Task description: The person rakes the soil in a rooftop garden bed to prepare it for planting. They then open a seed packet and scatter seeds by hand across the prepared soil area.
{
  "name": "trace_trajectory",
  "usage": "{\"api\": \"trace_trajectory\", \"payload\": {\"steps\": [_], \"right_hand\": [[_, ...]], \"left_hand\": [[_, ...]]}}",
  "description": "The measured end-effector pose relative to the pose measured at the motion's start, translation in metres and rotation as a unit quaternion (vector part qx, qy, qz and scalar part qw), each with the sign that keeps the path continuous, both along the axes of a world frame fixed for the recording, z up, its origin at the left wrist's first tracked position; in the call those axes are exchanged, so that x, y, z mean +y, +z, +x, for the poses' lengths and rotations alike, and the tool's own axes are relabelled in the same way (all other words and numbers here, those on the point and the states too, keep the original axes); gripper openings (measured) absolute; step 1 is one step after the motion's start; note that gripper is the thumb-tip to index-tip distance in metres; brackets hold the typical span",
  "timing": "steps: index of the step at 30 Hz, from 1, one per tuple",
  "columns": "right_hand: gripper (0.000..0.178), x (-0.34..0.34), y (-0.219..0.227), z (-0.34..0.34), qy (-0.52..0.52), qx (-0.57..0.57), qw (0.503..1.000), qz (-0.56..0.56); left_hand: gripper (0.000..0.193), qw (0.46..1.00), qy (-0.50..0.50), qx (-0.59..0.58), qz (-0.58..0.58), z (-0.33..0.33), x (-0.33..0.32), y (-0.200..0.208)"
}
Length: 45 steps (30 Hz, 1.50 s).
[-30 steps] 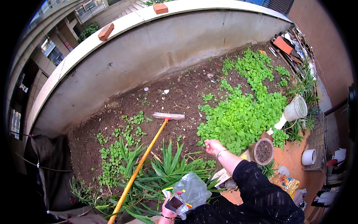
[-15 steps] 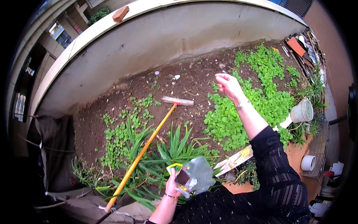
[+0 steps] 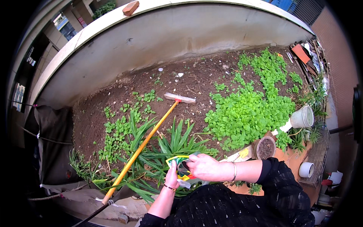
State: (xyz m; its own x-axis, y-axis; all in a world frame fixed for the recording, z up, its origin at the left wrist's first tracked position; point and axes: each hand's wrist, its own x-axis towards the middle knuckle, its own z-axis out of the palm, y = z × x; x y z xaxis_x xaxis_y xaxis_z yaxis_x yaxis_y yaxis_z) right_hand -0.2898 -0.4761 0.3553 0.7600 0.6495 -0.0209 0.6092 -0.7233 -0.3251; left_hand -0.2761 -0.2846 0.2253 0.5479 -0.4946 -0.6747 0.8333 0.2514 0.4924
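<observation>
My left hand (image 3: 172, 174) holds a small packet (image 3: 180, 171) with a yellow edge and red print, together with a bit of clear plastic (image 3: 184, 184), just in front of my chest. My right hand (image 3: 203, 166) reaches into the packet's top, fingers pinched at its opening. What the fingers pinch is hidden. A rake with a yellow handle (image 3: 141, 146) and a metal toothed head (image 3: 180, 98) lies across the soil bed, left of both hands.
The soil bed (image 3: 196, 77) is bounded by a curved concrete wall (image 3: 151, 38) with a brick (image 3: 131, 7) on top. Dense green seedlings (image 3: 247, 109), long-leaved plants (image 3: 170, 145), a white pot (image 3: 301, 117), a soil-filled pot (image 3: 265, 147) and a tape roll (image 3: 306, 169) lie around.
My right hand has drawn back from over the seedlings at the far side of the bed to the packet. The left hand has kept the packet in about the same place.
</observation>
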Motion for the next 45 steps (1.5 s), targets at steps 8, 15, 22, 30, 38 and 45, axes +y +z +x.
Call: {"api": "trace_trajectory", "payload": {"steps": [8, 15, 22, 30, 38, 45], "right_hand": [[0.009, 0.025, -0.016, -0.038, -0.052, -0.015, 0.998, -0.013], [0.007, 0.033, -0.055, -0.049, -0.06, 0.028, 0.997, 0.048], [0.008, 0.059, -0.085, -0.051, -0.111, 0.141, 0.983, -0.037], [0.012, 0.071, -0.077, -0.025, -0.189, 0.141, 0.97, -0.064], [0.011, 0.065, -0.077, 0.002, -0.218, 0.099, 0.967, -0.082], [0.014, 0.049, -0.053, 0.005, -0.306, 0.234, 0.909, 0.159]], "left_hand": [[0.052, 0.999, -0.032, 0.011, 0.005, -0.02, 0.001, 0.004], [0.051, 0.997, -0.053, 0.052, -0.003, -0.026, -0.001, 0.006], [0.058, 0.991, -0.073, 0.098, -0.058, -0.033, -0.018, -0.005], [0.059, 0.993, 0.037, 0.061, -0.091, -0.019, -0.017, -0.019], [0.057, 0.984, 0.026, -0.001, -0.176, 0.0, -0.038, 0.001], [0.062, 0.988, 0.059, 0.054, -0.129, -0.005, -0.032, 0.013]]}}
